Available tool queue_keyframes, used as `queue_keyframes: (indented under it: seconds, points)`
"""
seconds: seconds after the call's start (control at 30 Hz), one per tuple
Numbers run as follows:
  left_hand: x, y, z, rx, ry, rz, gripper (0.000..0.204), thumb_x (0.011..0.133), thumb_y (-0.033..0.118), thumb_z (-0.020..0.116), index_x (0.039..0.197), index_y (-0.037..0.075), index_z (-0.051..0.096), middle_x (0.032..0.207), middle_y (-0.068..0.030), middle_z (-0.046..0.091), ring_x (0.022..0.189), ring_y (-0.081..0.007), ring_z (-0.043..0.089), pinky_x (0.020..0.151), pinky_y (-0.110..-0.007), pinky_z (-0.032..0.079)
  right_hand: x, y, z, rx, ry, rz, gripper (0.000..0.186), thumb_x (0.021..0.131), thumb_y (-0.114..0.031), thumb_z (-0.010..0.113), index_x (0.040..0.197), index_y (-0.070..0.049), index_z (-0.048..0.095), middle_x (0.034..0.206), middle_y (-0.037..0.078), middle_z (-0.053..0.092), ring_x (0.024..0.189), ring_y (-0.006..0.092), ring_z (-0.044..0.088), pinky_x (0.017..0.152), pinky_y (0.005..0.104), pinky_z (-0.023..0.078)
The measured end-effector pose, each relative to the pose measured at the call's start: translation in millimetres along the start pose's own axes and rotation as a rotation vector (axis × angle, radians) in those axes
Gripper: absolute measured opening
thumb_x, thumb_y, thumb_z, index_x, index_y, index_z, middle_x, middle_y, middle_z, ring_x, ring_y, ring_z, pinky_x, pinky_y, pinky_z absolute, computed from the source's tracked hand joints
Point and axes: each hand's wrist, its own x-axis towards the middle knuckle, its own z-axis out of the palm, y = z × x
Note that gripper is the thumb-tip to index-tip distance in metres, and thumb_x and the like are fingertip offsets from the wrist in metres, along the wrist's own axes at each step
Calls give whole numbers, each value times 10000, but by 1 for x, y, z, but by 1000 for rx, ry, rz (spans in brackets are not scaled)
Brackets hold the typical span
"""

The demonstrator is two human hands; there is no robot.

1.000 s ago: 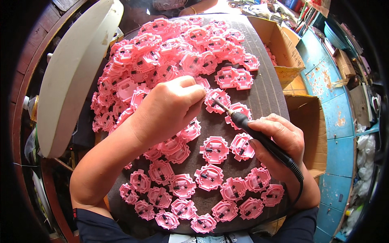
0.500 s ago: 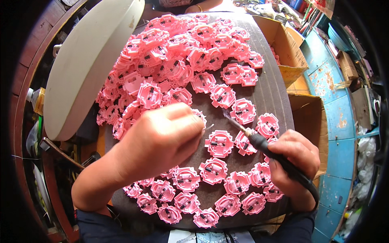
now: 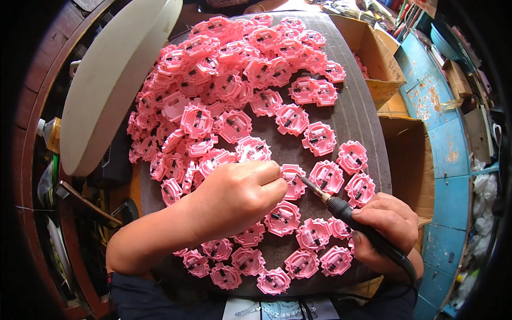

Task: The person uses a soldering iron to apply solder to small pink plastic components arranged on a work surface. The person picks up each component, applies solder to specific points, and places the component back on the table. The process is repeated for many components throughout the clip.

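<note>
My left hand (image 3: 240, 197) is closed, fingertips pinched beside a pink plastic housing (image 3: 292, 186) with small black parts in it; what they hold is hidden. My right hand (image 3: 392, 229) grips a black-handled soldering iron (image 3: 341, 210) with a cord, its metal tip over that housing. Many similar pink housings (image 3: 282, 218) lie spread on the dark grey board (image 3: 357, 122) around both hands, and a heap of them (image 3: 224, 64) covers its far left part.
A long white panel (image 3: 112, 80) stands at left. Open cardboard boxes (image 3: 405, 170) are right of the board, beside a worn blue tiled surface (image 3: 445, 208) with clutter. A bottle (image 3: 50, 133) is at far left. Part of another person (image 3: 256, 7) shows beyond the board.
Both hands and the iron tip have moved down from an upper housing to the middle one. My left hand shifted right since half a second ago, when a thin wire poked from its fingers.
</note>
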Motion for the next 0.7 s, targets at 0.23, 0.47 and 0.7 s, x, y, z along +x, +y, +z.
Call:
queue_keyframes:
  seconds: [0.23,0.47,0.7]
  points:
    - [1,-1,3,-29,30,-15,198,814,-18,788,977,19,683,883,-103,654,739,-300,681,624,-411,548,-1,4,4,24,19,-16,397,658,76,774,1049,37,715,737,138,666,568,275,639,520,360,495]
    - [3,-3,4,-24,20,-33,191,812,-20,787,967,17,682,876,-104,649,738,-304,680,630,-417,548,-1,4,2,33,5,-7,406,655,74,774,1055,37,714,739,141,664,570,278,642,525,361,501]
    - [-7,5,-5,35,20,-68,203,809,-20,788,985,17,694,871,-102,646,729,-302,673,638,-418,543,0,0,-2,18,19,-4,419,664,66,788,1076,38,718,758,147,671,599,282,665,541,365,520]
